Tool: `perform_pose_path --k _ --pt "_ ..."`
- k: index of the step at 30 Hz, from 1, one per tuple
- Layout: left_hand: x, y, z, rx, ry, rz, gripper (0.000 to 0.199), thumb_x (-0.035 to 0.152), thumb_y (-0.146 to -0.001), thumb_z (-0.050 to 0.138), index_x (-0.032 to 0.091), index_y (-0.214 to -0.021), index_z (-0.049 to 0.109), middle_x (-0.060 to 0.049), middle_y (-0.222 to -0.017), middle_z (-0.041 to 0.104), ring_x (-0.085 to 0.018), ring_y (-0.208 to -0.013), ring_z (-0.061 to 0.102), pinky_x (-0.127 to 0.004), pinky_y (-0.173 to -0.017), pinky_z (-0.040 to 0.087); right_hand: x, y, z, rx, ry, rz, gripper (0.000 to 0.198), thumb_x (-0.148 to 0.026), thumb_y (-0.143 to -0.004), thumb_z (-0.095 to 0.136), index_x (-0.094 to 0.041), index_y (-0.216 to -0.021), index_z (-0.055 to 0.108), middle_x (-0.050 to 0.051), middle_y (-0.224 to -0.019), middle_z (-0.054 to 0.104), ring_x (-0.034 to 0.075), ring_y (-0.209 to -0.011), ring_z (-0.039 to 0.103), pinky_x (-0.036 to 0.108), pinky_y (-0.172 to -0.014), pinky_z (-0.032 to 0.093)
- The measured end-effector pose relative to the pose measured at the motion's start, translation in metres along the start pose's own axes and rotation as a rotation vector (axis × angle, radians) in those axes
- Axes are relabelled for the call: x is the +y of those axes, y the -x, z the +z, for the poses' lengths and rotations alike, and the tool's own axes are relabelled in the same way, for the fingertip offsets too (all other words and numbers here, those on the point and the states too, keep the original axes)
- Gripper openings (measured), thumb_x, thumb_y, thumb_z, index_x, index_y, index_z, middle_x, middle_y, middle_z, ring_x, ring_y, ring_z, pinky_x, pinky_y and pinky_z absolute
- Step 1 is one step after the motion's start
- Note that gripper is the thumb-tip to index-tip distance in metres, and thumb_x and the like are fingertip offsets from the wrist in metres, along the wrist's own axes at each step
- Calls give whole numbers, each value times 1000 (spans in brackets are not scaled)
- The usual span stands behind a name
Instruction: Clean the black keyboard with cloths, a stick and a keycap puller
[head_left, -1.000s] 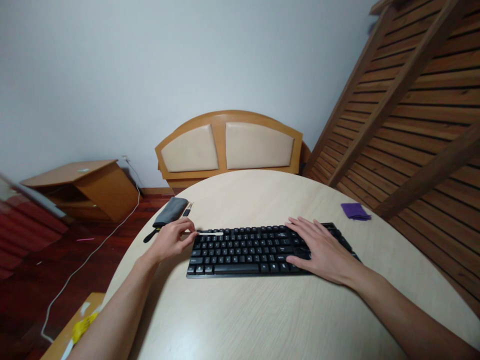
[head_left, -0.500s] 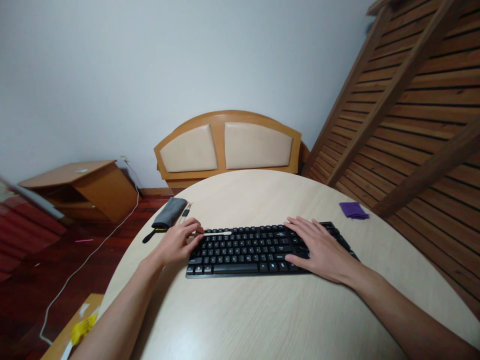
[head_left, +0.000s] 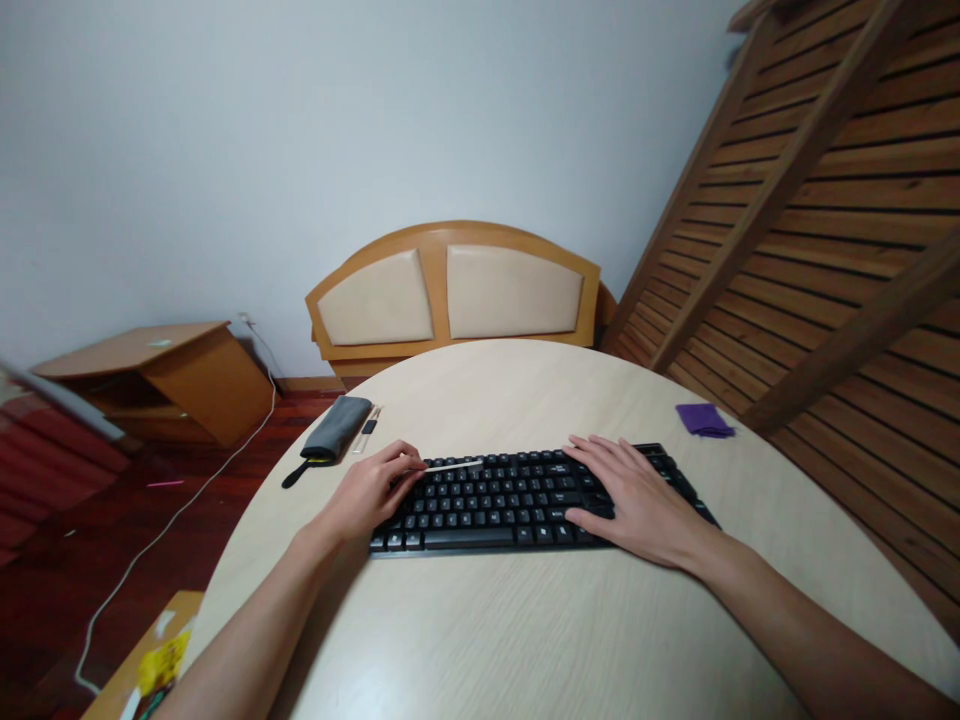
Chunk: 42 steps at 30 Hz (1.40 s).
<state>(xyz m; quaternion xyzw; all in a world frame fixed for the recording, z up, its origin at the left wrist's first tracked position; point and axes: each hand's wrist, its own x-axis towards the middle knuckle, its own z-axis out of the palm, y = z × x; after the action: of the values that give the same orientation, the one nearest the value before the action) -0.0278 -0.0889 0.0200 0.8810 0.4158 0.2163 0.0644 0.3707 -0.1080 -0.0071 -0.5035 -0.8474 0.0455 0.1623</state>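
A black keyboard (head_left: pixel 480 505) lies across the round table (head_left: pixel 487 630) in front of me. Pinched in my left hand (head_left: pixel 376 488) is a thin white cotton swab (head_left: pixel 452 467), pointing right along the keyboard's top row of keys. Its far end rests on or just over those keys; I cannot tell which. My right hand (head_left: pixel 628 500) lies flat over the keyboard's right part, fingers apart, covering some keys. Beyond my left hand are a grey pouch (head_left: pixel 337 428) with a black strap and a few thin sticks held by a black band (head_left: pixel 369 427).
A folded purple cloth (head_left: pixel 703 420) lies at the table's right side. Behind the table stands a padded headboard (head_left: pixel 516 290). Wooden slats (head_left: pixel 847 230) lean at the right. A low cabinet (head_left: pixel 202 385) and a white cable (head_left: pixel 180 518) are on the left.
My left hand has slid a little to the right with the cotton swab, whose tip is further along the top row. My right hand stays in place on the keyboard.
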Motion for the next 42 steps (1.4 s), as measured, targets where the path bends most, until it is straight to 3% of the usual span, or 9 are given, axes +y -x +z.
perform_pose_path --k 16,34,42 --pt "16 -6 8 3 -118 3 27 33 -105 45 26 -112 70 -3 -109 67 -17 -91 67 -28 -77 54 -18 0 -1 4 -40 -18 74 -67 -90 53 -24 -149 45 9 -158 44 36 -145 37 62 -121 23" --pt "34 -9 15 -53 -125 56 34 17 -102 41 24 -125 65 -8 -117 65 -21 -99 67 -33 -81 57 -24 1 1 12 -83 -35 73 -65 -89 55 -25 -149 46 9 -157 44 36 -144 36 61 -121 23" --pt "43 -11 15 -94 -88 82 40 11 -99 44 26 -130 63 -8 -118 65 -21 -101 66 -33 -84 57 -38 2 -1 -43 -136 -61 82 -62 -85 61 -23 -154 38 11 -160 40 38 -147 31 62 -121 24"
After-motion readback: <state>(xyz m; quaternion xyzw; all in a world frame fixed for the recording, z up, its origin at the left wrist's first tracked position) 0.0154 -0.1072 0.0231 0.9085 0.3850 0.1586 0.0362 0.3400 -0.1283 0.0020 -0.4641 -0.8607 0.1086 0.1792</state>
